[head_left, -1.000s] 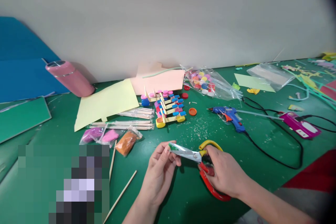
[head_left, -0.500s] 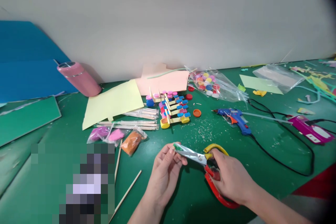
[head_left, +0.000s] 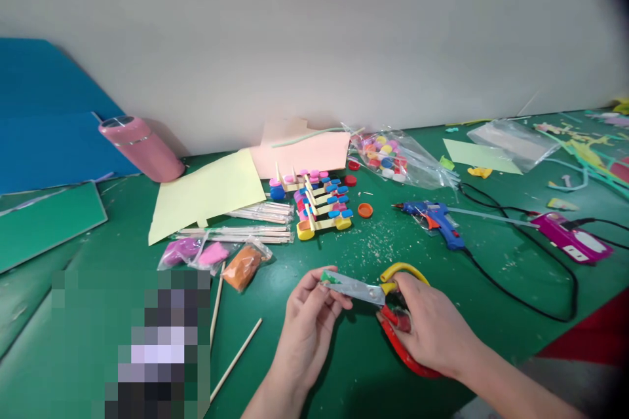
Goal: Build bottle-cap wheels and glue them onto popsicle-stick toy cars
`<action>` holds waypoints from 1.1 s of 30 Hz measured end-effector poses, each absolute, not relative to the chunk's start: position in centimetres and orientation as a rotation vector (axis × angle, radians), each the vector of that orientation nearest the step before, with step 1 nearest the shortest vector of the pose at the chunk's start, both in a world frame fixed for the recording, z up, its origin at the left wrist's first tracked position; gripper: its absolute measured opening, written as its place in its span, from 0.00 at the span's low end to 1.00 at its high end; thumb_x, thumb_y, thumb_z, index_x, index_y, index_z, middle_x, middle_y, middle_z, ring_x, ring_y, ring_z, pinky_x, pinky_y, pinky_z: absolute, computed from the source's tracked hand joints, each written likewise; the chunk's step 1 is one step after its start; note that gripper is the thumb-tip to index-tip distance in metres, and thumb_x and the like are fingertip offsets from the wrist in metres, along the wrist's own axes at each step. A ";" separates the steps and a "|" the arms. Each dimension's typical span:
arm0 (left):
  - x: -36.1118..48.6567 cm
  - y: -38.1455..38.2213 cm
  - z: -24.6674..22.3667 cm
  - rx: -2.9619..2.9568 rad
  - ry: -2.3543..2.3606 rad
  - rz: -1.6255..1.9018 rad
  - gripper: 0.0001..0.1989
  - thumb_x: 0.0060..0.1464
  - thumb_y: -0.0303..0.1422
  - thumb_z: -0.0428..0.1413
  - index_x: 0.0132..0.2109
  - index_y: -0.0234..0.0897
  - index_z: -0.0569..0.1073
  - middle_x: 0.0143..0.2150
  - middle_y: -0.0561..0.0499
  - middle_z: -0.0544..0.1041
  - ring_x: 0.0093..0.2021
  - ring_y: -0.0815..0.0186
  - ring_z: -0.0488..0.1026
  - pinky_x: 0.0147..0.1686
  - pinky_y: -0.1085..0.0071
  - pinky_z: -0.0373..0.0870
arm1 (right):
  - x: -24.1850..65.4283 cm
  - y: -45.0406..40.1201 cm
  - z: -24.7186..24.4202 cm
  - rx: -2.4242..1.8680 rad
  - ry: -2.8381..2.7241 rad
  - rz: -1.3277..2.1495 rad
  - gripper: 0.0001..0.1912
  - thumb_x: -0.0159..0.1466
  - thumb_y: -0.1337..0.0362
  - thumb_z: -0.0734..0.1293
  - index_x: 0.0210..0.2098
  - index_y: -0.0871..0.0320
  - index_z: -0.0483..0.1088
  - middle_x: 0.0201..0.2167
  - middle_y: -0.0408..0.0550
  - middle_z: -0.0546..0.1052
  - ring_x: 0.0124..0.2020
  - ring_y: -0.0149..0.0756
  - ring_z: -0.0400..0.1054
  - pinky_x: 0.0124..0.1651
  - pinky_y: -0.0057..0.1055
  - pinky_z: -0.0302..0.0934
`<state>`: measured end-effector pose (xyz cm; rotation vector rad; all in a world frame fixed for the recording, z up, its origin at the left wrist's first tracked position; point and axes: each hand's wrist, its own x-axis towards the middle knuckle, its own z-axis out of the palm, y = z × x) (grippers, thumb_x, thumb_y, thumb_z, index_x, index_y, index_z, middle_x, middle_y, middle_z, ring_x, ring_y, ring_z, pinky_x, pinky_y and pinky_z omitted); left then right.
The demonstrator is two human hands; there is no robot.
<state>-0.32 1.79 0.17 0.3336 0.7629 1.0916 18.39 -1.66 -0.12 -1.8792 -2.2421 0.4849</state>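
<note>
My right hand point(head_left: 426, 321) grips a pair of scissors point(head_left: 361, 289) with one yellow and one red handle, the blades pointing left. At the blade tips, my left hand point(head_left: 314, 317) has its thumb and fingers pinched together. Something small and green shows by the tips, but I cannot make out what the left fingers hold. Beyond the hands stands a cluster of small models point(head_left: 322, 203) made of wooden sticks and coloured bottle caps. A loose orange cap point(head_left: 365, 210) lies to their right, with pale crumbs scattered on the green table point(head_left: 344, 373) in front.
A blue glue gun point(head_left: 432, 216) with a black cord lies at right, near a magenta power strip point(head_left: 572, 236). Bagged clay point(head_left: 244, 266), wrapped sticks point(head_left: 246, 234), a pink bottle point(head_left: 142, 148) and a bag of caps point(head_left: 388, 154) surround the work. Loose wooden sticks point(head_left: 236, 361) lie left of my hands.
The scissor blades have come together, and the handles are nearer each other. My left hand stays at the tips. The whole view has shifted slightly.
</note>
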 end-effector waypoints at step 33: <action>-0.2 2.1 0.2 0.429 0.907 1.184 0.08 0.45 0.28 0.57 0.35 0.30 0.73 0.21 0.53 0.72 0.21 0.73 0.67 0.26 0.77 0.62 | 18.3 -1.3 2.5 -1.853 -2.132 1.124 0.05 0.58 0.62 0.61 0.27 0.55 0.60 0.23 0.41 0.71 0.22 0.32 0.63 0.24 0.25 0.50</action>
